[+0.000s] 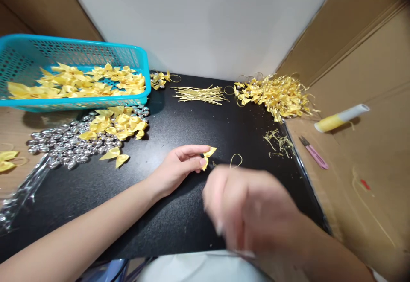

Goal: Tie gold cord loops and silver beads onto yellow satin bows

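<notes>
white wall point(205, 21), black tabletop point(179, 120), cardboard sides point(368, 51)

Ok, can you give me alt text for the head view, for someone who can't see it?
On a black mat, the left hand pinches a small yellow ribbon bow while the blurred right hand hovers beside a gold thread loop. A blue basket of bows, silver beads and finished bows surround them.

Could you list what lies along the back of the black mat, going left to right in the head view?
Blue basket of yellow bows → small beaded bow → bundle of gold threads → pile of finished bows → white and yellow tube.
</notes>
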Demonstrator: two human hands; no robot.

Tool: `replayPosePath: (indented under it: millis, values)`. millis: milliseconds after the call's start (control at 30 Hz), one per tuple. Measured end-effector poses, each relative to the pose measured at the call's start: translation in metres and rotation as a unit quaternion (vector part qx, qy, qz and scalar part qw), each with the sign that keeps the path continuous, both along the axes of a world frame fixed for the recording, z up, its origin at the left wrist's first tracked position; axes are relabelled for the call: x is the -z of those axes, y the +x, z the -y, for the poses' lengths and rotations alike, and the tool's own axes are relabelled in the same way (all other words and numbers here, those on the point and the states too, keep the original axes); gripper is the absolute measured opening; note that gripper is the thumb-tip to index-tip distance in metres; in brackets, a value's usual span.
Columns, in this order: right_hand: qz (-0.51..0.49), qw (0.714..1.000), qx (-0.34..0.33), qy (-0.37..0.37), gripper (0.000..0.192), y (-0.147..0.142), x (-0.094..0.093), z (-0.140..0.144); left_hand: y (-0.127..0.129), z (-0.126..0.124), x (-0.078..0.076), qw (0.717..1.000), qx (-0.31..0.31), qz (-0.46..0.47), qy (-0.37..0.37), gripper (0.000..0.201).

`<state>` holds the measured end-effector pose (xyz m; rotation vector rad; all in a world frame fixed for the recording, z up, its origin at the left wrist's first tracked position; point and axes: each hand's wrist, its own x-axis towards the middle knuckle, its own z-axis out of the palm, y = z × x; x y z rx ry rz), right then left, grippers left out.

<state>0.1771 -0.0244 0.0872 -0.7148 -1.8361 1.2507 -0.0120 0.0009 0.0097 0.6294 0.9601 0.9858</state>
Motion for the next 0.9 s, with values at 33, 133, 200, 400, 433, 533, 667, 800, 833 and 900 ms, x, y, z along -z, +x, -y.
replayPosePath:
  millis: [33,133,200,400,433,533,667,800,833,900]
  values:
    - [-0.022,0.999,0.018,-0.014,0.026,0.0,0.004,-0.012,0.0,0.0,0.0,1.0,-0.003,0.016,-0.004,0.03]
    - [0.033,0.987,0.156,0.002,0.009,0.001,0.026,-0.043,-0.001,-0.001,0.001,0.998,-0.016,0.066,-0.006,0.03]
    - [0.089,0.983,0.158,0.006,0.005,-0.002,0.043,-0.052,-0.002,-0.002,0.001,0.996,-0.014,0.085,-0.005,0.029]
    - [0.153,0.985,0.066,0.031,0.018,-0.016,0.065,-0.042,-0.002,-0.001,0.0,0.996,-0.004,0.092,0.002,0.027]
    - [0.148,0.986,0.069,0.035,0.019,-0.017,0.066,-0.04,-0.002,-0.001,0.0,0.996,-0.005,0.087,0.003,0.027]
    - [0.126,0.987,0.088,0.052,0.019,-0.018,0.066,-0.037,-0.001,0.001,0.0,0.998,0.004,0.067,0.016,0.027]
    - [0.111,0.986,0.094,0.076,0.02,-0.018,0.068,-0.037,0.0,0.002,0.001,0.999,0.008,0.034,0.038,0.027]
    - [0.107,0.986,0.102,0.073,0.02,-0.018,0.071,-0.036,-0.001,0.002,0.004,0.998,0.02,0.021,0.06,0.025]
    - [0.105,0.986,0.103,0.072,0.02,-0.018,0.071,-0.036,-0.001,0.002,0.004,0.997,0.022,0.021,0.065,0.024]
    - [0.1,0.987,0.106,0.07,0.019,-0.018,0.072,-0.036,-0.002,0.003,0.005,0.997,0.023,0.018,0.07,0.024]
